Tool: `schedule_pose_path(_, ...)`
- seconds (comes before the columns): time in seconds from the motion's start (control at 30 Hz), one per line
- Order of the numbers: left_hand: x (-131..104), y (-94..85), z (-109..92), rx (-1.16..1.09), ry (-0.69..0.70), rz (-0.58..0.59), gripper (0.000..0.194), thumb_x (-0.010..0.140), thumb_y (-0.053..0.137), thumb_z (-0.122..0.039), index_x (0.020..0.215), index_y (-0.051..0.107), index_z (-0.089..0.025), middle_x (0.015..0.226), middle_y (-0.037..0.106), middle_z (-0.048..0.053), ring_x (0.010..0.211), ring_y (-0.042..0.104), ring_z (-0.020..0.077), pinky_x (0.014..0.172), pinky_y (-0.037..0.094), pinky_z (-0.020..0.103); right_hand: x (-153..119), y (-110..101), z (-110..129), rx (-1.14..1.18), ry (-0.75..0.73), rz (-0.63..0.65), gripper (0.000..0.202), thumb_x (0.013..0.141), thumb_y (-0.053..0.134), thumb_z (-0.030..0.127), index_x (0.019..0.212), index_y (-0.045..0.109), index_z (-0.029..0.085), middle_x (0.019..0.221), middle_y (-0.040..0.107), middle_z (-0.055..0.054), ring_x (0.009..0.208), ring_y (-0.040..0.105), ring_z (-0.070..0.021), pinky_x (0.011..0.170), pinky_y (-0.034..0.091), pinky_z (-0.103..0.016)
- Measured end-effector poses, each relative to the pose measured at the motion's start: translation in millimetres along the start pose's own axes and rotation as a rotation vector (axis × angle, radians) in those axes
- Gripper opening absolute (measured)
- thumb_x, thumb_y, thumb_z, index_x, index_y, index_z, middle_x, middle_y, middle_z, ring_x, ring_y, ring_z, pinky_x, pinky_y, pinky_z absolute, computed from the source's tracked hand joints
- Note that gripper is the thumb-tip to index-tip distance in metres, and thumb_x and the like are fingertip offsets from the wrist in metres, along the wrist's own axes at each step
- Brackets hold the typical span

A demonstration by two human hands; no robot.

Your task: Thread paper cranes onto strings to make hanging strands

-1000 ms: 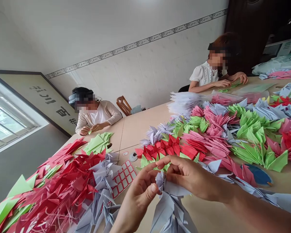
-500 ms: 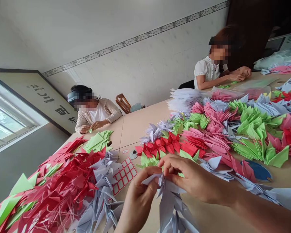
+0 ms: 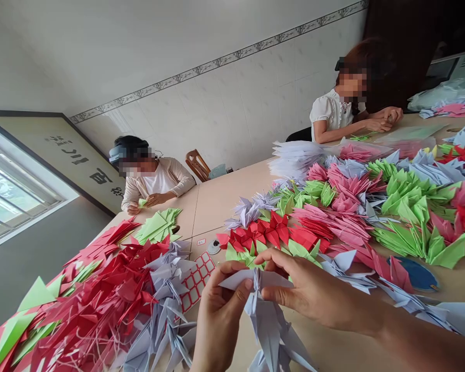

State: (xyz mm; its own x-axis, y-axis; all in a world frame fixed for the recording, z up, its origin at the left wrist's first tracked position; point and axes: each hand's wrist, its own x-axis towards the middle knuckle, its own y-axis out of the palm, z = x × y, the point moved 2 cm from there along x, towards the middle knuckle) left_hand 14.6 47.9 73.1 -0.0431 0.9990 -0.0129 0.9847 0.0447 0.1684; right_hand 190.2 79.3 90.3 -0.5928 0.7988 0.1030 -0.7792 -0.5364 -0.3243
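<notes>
In the head view a pale grey-blue folded paper crane (image 3: 266, 323) with spread wings sits at the top of a string of similar ones at the lower middle. My left hand (image 3: 225, 302) pinches its left wing between thumb and fingers. From the right, my right hand (image 3: 302, 287) grips the other wing near the crane's centre, thumb below and fingers bent over it. More grey-blue cranes (image 3: 166, 310) lie left of my left hand, beside a heap of red ones (image 3: 101, 294). Green folded papers (image 3: 240, 254) lie just beyond my fingers.
Rows of pink, green, red and grey folded papers (image 3: 341, 222) cover the table's right side. A red-and-white grid sheet (image 3: 198, 276) lies left of centre. A blue disc (image 3: 418, 274) is at the right. Two people (image 3: 153, 178) sit across the table (image 3: 213, 199), working with their hands.
The crane's wings now spread wider and flatter between my hands. My left thumb has shifted on the left wing. The person at the left now holds a green piece up higher.
</notes>
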Motion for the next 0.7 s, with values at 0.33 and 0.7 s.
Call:
schedule_pose_path(0.33,-7.5,8.8,-8.7,0.18,-0.05,0.075,0.023,0.081,0.072,-0.037,0.095,0.063,-0.021,0.092,0.07,0.003,0.083,0.062,0.0188,0.071,0.044,0.025,2.0,2.6,0.5,-0.041,0.032,-0.031,0.022,0.093,0.058,0.036,0.109,0.064,0.023,0.097,0.073,-0.001,0.089,0.064,-0.0197,0.072,0.046,-0.025)
schedule_pose_path(0.7,-4.5,-5.8,0.0,0.011,-0.109,0.199,0.019,0.08,0.075,-0.026,0.089,0.059,-0.022,0.092,0.062,0.001,0.088,0.054,0.0167,0.079,0.039,0.026,1.3,5.5,0.3,0.161,0.093,0.016,0.026,0.088,0.065,0.043,0.108,0.067,0.026,0.095,0.071,0.002,0.087,0.062,-0.0182,0.07,0.044,-0.024)
